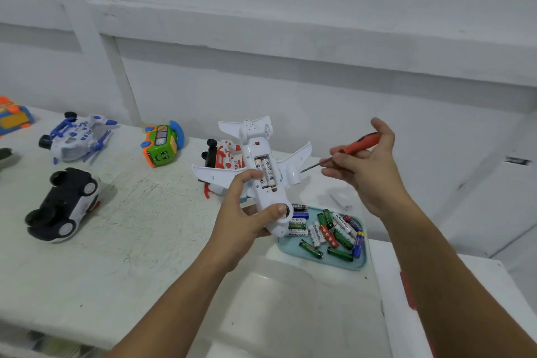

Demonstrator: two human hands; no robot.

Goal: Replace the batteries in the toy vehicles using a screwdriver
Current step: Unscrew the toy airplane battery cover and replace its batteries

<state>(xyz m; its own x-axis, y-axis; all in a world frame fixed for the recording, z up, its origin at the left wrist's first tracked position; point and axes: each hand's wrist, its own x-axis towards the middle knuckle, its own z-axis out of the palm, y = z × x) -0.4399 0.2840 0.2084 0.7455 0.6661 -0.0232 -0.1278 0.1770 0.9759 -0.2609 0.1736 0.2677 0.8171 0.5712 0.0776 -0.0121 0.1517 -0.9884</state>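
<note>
The toy plane [266, 199] is belly-up in the air above the counter [145, 227], toward its right end and just over the near-left corner of the blue tray [360, 264]. The left hand [241, 212] holds it by the nose end, with the thumb across the underside and the fingers wrapped behind. The right hand [369, 171] is off to the side, well apart from the plane. It pinches the red-handled screwdriver [357, 145] loosely, fingertips on the shaft and the tip pointing back at the wing.

The hatch is open and two batteries [266, 170] sit side by side inside. The plane looks like a hollow plastic shell, light and stiff. I would guess the thin wings and tail fins flex or snap, so the fuselage is the place to grip. The smooth plastic could twist in the hand when a cell is levered out.

Some white loose cells [328, 232] in the tray read "Heybright". The print on the fitted pair is too small to read.
</note>
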